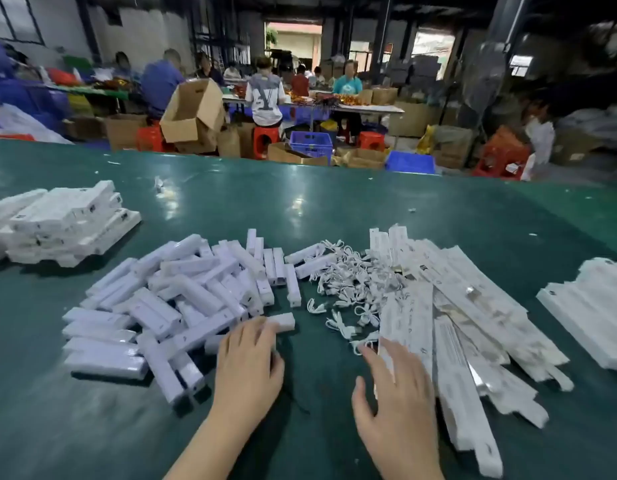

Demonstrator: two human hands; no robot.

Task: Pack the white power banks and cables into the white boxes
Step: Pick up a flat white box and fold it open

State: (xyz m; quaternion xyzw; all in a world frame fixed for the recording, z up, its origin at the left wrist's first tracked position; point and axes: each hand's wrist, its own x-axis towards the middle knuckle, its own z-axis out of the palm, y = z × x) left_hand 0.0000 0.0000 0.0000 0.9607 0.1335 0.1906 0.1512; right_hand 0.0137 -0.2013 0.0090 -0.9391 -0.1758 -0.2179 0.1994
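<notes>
1. Right now both hands are low over the green table (pixel 334 209), and the left hand (pixel 248 362) lies on the near edge of the power bank pile (pixel 168 306), fingers straight and close together.
2. Its fingertips (pixel 262 327) rest on one power bank (pixel 282 322) that sits at the pile's right edge, with its free end poking out to the right of the fingers.
3. That bank's long axis runs left to right, across the line of the fingers, so a grip would probably go around its short width.
4. Whether the thumb is hooked under it I cannot tell; it is hidden beneath the palm.
5. Over to the right hand (pixel 393 393): fingers spread and relaxed, holding nothing, thumb held out to the left.
6. Its fingertips lie at the near left edge of the flat boxes (pixel 456 341), touching or just above the nearest one; motion blur keeps that unclear.
7. These boxes fan away from the person, long axes running roughly near to far, much in line with the fingers.
8. Cables (pixel 352 289) lie in a tangle between the two piles, just ahead of the right fingertips; the right hand is the nearer to them.
9. Finished-looking stacks (pixel 68 223) sit well apart at far left, with more at the right edge.
</notes>
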